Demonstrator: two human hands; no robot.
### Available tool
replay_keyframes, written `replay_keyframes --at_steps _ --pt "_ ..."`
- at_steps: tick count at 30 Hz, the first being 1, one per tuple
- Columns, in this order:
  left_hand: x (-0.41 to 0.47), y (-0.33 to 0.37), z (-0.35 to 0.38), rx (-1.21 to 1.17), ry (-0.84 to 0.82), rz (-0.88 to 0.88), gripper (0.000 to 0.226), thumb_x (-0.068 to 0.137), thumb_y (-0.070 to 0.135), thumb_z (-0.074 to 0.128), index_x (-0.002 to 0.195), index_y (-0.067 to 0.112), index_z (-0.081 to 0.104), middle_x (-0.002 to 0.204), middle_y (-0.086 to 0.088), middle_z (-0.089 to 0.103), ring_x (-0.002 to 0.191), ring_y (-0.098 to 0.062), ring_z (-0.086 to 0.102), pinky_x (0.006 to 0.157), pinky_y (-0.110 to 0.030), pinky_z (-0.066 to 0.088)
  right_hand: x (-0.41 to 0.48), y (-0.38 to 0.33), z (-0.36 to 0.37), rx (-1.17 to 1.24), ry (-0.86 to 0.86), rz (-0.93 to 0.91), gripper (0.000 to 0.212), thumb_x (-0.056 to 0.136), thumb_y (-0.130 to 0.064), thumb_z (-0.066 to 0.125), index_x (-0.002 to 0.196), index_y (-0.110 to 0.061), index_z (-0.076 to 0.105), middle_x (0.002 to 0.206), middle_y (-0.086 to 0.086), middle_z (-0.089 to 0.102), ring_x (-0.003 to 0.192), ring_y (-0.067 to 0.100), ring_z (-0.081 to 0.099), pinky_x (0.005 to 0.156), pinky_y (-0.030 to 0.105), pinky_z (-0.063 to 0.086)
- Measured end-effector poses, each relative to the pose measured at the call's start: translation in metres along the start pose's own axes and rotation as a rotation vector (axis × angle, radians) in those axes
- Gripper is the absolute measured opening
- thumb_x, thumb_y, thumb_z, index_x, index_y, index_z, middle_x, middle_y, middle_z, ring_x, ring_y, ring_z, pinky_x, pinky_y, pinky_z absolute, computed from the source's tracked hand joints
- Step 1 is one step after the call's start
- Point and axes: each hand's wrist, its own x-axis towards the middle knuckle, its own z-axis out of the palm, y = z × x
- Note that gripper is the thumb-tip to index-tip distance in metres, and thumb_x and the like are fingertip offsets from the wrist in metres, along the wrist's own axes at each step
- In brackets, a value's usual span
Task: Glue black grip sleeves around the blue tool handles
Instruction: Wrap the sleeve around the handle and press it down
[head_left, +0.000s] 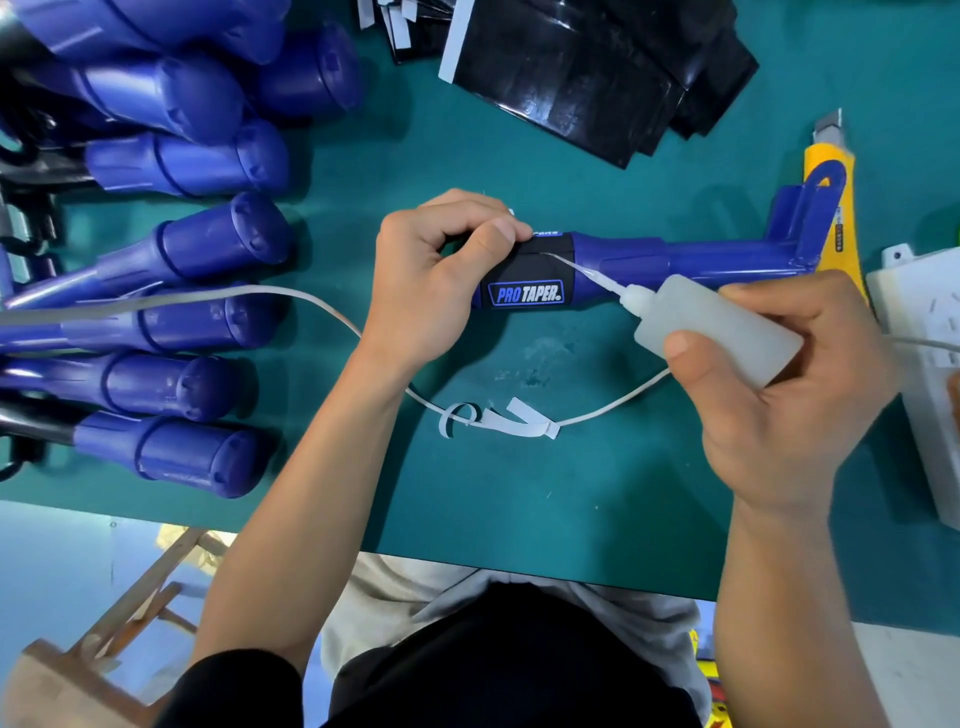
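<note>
Between the hands lies a blue handle (675, 254), rigid plastic. The left hand (431, 275) curls around its end, thumb pinning the soft black sleeve (524, 283) at the seam. The right hand (779, 384) grips a squeezable glue bottle (711, 327), nozzle at the seam. The sleeve probably lifts unless pinned.

Two hands (431, 280) (779, 395), one glue bottle (727, 322), one knife (818, 156), one sleeved handle (675, 254).

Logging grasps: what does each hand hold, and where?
Left hand grips the blue tool handle at its butt end, thumb on the black grip sleeve. Right hand holds the glue bottle by its body.
</note>
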Motion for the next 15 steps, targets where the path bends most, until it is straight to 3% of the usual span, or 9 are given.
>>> replay_keyframes --at_steps 4,7,10,12,15 --pt "0.0 0.0 0.0 0.0 0.007 -0.001 0.024 0.094 0.005 0.065 0.086 0.024 0.078 0.091 -0.004 0.074 0.09 -0.017 0.068 0.086 -0.032 0.051 0.004 0.006 -0.008 0.085 0.04 0.009 0.024 0.087 -0.03 0.081 0.102 -0.021 0.064 0.098 -0.029 0.064 0.081 0.004 0.061 0.071 0.017 0.042" --pt "0.001 0.0 0.0 -0.002 0.011 0.004 0.022 0.093 0.008 0.065 0.086 0.024 0.078 0.09 -0.001 0.075 0.089 -0.016 0.068 0.086 -0.031 0.05 0.01 0.01 -0.014 0.212 0.083 0.081 0.024 0.086 -0.033 0.081 0.102 -0.029 0.064 0.087 -0.003 0.067 0.067 0.028 0.058 0.061 0.034 0.041" --pt "0.0 0.0 0.001 -0.023 0.024 -0.014 0.021 0.094 0.008 0.066 0.089 0.025 0.079 0.088 0.006 0.075 0.089 -0.015 0.068 0.085 -0.03 0.05 0.015 0.006 -0.017 0.462 0.068 0.21 0.016 0.09 -0.024 0.073 0.102 -0.023 0.064 0.084 -0.001 0.063 0.061 0.025 0.056 0.055 0.028 0.037" --pt "0.0 0.001 0.003 -0.078 0.047 -0.053 0.022 0.094 0.007 0.067 0.097 0.025 0.079 0.087 0.009 0.075 0.087 -0.014 0.068 0.085 -0.031 0.052 0.019 0.001 -0.017 0.625 0.012 0.278 0.016 0.094 -0.027 0.071 0.11 -0.026 0.07 0.096 -0.004 0.066 0.073 0.019 0.061 0.06 0.027 0.043" --pt "-0.001 0.003 0.011 -0.132 0.064 -0.08 0.026 0.093 -0.001 0.065 0.108 0.017 0.077 0.079 0.008 0.067 0.077 -0.011 0.059 0.08 -0.024 0.048 0.035 -0.001 -0.02 0.63 -0.052 0.269 0.026 0.088 -0.035 0.078 0.114 -0.028 0.077 0.101 -0.006 0.07 0.088 0.027 0.062 0.085 0.035 0.05"
